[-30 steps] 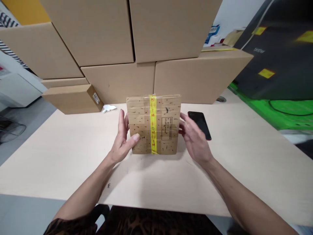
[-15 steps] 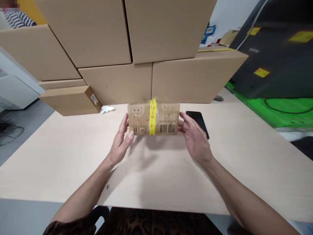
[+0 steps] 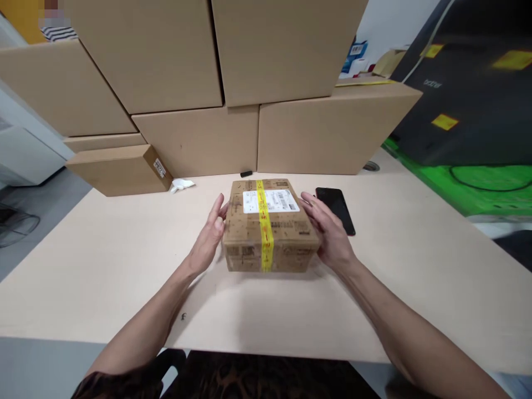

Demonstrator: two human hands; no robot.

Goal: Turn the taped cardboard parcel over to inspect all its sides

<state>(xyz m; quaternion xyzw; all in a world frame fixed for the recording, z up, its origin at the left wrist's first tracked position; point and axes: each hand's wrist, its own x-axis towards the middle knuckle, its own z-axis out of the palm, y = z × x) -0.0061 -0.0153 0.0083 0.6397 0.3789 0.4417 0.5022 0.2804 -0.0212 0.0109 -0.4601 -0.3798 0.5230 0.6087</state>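
Observation:
Between my hands is a cardboard box [image 3: 245,227], its top face and front side showing. A yellow tape strip with red marks runs over its middle, across a white shipping label [image 3: 286,200]. My left hand [image 3: 209,235] presses against the box's left side, thumb toward the top edge. On the right side, my right hand [image 3: 330,230] bears on the box, its fingers along the side and partly hidden. The two hands grip the box between them. Whether its underside fully rests on the table [image 3: 137,266] I cannot tell.
A black phone [image 3: 337,209] lies just right of my right hand. Stacked large cartons [image 3: 195,141] wall off the table's back. At the back left are a smaller carton [image 3: 112,172] and a crumpled white tissue [image 3: 182,184]. A small black object [image 3: 246,173] lies behind the box.
The box has turned between my hands: a printed side faced me before, now its labelled top shows. It has come nearer to me, and the small black object behind it is now visible.

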